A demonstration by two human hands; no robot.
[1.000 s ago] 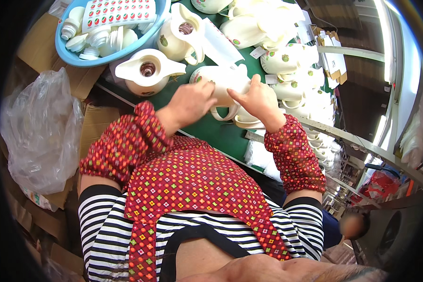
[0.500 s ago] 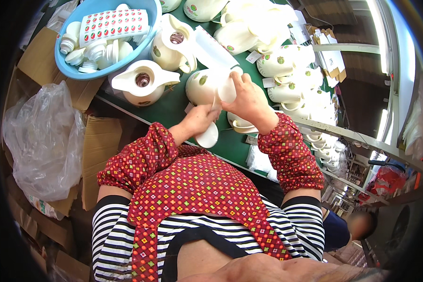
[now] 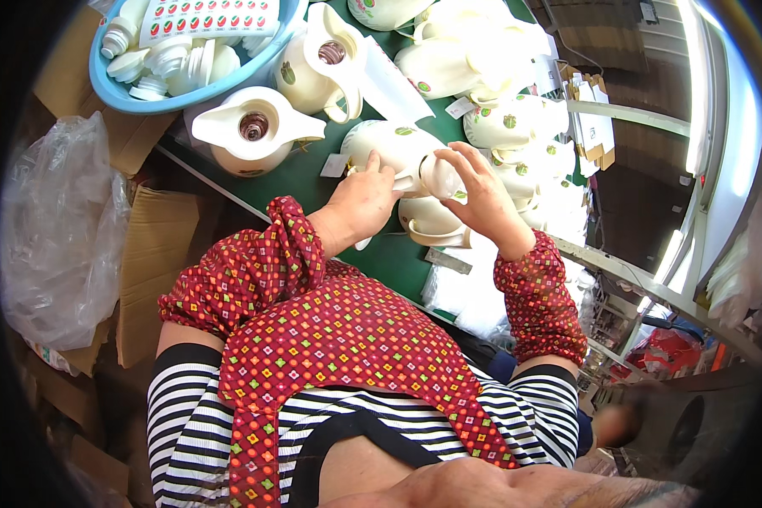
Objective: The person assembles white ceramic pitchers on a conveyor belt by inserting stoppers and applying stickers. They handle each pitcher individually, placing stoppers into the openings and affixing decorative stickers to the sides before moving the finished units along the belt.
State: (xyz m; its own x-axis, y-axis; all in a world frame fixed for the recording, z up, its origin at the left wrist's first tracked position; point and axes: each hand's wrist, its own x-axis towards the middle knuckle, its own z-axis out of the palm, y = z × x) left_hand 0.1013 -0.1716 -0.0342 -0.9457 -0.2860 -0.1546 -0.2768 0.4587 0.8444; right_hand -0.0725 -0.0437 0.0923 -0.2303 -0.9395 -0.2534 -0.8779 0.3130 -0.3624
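Note:
A cream thermos jug point(image 3: 381, 142) with a green leaf print lies tilted on its side on the green table, its mouth toward my right hand. My left hand point(image 3: 364, 201) presses on the jug near its neck, index finger stretched along the body and the other fingers curled by the spout or handle. At the jug's mouth, my right hand point(image 3: 489, 201) has thumb and fingers round a whitish round stopper point(image 3: 440, 176). A small white edge shows under my left wrist; its kind is hidden.
Two open jugs stand upright to the left, one nearer point(image 3: 250, 140) and one farther point(image 3: 320, 68). A blue basin point(image 3: 157, 106) holds white stoppers and a sticker sheet point(image 3: 207, 19). Several more jugs point(image 3: 512, 123) crowd the right. Plastic bags point(image 3: 55, 237) and cardboard point(image 3: 157, 271) lie left.
My left hand has moved up onto the jug, and the white disc below it is now mostly hidden. My right hand has moved right and down to the mouth. The view has shifted slightly.

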